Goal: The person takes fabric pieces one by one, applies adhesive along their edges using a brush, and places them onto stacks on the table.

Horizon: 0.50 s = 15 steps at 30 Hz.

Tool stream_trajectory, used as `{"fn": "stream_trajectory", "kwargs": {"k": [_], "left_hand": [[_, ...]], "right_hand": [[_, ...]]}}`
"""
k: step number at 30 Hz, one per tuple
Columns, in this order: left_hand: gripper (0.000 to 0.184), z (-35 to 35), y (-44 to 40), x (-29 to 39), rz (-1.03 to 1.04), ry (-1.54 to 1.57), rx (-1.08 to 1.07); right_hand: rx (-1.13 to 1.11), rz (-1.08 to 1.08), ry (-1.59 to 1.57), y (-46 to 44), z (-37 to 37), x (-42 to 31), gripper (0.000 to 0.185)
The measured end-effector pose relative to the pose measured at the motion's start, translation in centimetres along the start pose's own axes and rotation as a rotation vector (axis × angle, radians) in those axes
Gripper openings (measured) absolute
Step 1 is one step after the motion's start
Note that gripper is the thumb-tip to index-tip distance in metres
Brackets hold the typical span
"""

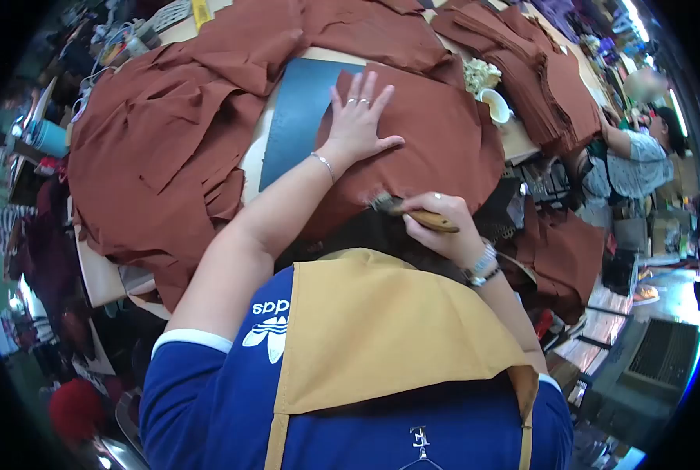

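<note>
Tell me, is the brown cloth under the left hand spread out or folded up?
Spread out: the brown cloth lies broad and mostly flat beneath the left hand, with no fold visible across its top.

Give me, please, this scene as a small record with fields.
Left hand: spread, palm down, on a brown cloth
Right hand: holds a brush by its wooden handle
Bristles: at the cloth's edge nearest the wearer
Blue board: partly covered by the cloth
Another person: at far right
</note>
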State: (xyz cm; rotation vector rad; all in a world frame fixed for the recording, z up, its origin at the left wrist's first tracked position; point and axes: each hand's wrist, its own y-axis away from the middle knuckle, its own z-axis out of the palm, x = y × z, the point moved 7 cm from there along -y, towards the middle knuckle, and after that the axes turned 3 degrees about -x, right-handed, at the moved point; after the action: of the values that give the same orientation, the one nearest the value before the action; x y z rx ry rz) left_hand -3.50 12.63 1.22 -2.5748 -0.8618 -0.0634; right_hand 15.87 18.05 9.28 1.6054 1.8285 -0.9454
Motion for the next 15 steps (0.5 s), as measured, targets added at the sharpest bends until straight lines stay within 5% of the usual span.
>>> {"fn": "stream_trajectory", "kwargs": {"k": [2, 6, 10, 15], "left_hand": [[0.120, -0.4, 0.6, -1.4, -0.274, -0.064, -0.015], [0.120, -0.9, 0.4, -1.8, -0.308, 0.068, -0.098], [0.037, 1.1, 0.6, -1.8, -0.348, 0.351, -0.246], [0.036, -2.0, 5.8, -6.9, -0.602, 0.979, 0.189]], "right_hand": [[-0.017, 0.168, -0.090, 1.1, -2.4, 1.7, 0.016], [0.104, 0.192, -0.204, 0.3, -4.5, 2.6, 0.015], [0.188, 0.059, -0.221, -1.4, -6.8, 0.7, 0.018], [0.239, 0.039, -0.197, -2.9, -9.6, 2.8, 0.022]]}}
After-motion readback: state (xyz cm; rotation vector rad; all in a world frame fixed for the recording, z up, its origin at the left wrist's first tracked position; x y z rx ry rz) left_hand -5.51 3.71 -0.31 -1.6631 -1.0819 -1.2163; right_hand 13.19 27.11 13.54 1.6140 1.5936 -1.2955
